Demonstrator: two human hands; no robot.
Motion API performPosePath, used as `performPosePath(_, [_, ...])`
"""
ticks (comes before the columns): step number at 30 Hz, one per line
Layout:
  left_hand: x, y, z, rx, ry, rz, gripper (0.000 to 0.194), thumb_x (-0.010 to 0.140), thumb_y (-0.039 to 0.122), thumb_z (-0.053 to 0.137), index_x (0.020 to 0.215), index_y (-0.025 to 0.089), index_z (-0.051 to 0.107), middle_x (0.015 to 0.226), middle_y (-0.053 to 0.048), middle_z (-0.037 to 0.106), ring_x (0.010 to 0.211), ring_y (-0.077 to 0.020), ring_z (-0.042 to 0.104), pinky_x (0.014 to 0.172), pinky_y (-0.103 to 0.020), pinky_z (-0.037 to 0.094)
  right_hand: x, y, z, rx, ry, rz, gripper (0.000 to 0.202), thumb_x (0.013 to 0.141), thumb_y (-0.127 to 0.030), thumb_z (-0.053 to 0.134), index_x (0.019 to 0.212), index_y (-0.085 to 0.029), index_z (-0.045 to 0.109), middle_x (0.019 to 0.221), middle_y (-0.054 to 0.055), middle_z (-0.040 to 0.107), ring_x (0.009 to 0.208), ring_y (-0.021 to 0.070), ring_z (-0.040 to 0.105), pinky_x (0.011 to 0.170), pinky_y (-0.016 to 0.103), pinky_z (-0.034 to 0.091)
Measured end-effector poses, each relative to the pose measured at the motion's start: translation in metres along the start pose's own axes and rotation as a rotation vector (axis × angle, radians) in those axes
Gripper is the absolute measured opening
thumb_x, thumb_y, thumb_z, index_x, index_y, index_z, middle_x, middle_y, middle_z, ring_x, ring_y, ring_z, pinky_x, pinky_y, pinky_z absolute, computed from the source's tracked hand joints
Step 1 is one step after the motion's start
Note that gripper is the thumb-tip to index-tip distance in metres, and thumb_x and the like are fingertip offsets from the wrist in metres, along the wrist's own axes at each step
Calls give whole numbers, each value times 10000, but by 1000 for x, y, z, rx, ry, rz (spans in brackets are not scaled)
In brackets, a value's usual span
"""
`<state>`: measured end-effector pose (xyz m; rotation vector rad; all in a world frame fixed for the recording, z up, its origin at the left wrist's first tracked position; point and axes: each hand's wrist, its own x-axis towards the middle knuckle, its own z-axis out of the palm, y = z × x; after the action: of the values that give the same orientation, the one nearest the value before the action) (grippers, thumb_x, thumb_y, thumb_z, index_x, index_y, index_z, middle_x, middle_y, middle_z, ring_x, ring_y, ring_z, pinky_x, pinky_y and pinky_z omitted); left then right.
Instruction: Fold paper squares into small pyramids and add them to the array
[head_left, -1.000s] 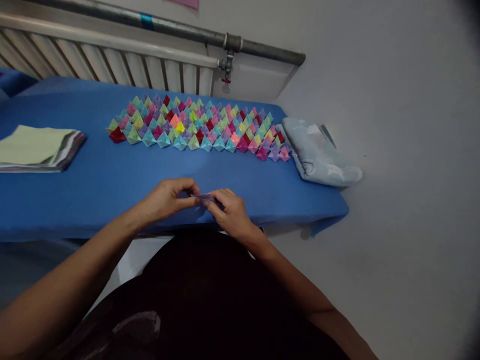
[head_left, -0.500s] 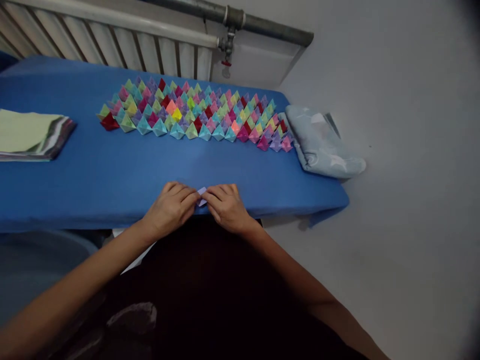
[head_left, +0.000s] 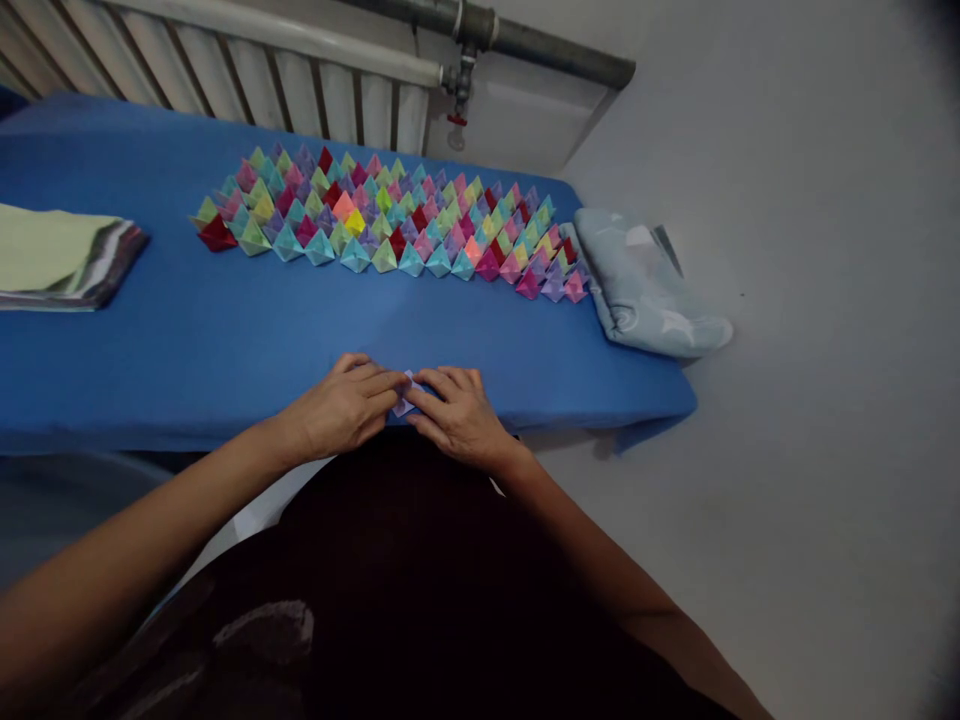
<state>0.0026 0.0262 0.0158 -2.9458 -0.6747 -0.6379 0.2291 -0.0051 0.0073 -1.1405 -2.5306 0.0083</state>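
Note:
A small piece of pale purple origami paper [head_left: 405,400] lies at the front edge of the blue-covered table [head_left: 225,340], between my two hands. My left hand [head_left: 349,405] grips its left side, fingers closed together on it. From the right, my right hand [head_left: 457,412] has its fingers on the same paper, pressing near its middle and lower right. Fingertips cover much of the paper, so its exact folds are hidden. Beyond the hands stand rows of folded paper pieces [head_left: 382,215], pointed and many-coloured.
At the left lies a stack of paper sheets [head_left: 52,255], pale yellow on top. A folded grey-blue cloth [head_left: 645,290] rests at the table's right end against the wall [head_left: 825,300]. Behind the table are a white radiator [head_left: 300,95] and a grey pipe [head_left: 555,50].
The purple paper shows a little more surface between my fingers. My left hand has shifted slightly, its fingers reaching further over the paper. The view has tilted a little.

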Motion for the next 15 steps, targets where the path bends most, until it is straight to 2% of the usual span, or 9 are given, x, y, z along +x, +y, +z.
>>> performPosePath(4, [5,-7,-4,12,-110,66,209,909,116,446,981,183,630,1139,-78,716,980,-220,635,946,-425,391,2,0,-3,20,-25,8,330,982,-374,507,1244,-215,629,1265,103,617,1126,251,488,914,403,338])
performPosePath(7, [7,-9,-6,18,-120,70,187,919,125,440,958,179,615,1113,-79,717,949,-207,632,924,-400,398,2,0,-4,42,-24,9,348,968,-381,532,1261,-214,619,1259,107,622,1123,261,495,910,413,345])
performPosePath(13, [5,-9,-4,-40,-110,36,197,922,103,413,937,174,596,1165,-91,695,994,-191,624,943,-375,394,-5,-7,-1,200,159,147,246,937,-284,559,1131,-181,667,1154,104,657,1061,225,546,911,378,383])
performPosePath(15, [5,-8,-3,-48,-116,23,195,928,111,413,944,174,597,1180,-94,688,1004,-192,619,934,-366,399,-6,-10,2,189,166,158,220,920,-265,576,1096,-181,678,1110,96,675,1020,222,557,897,378,379])
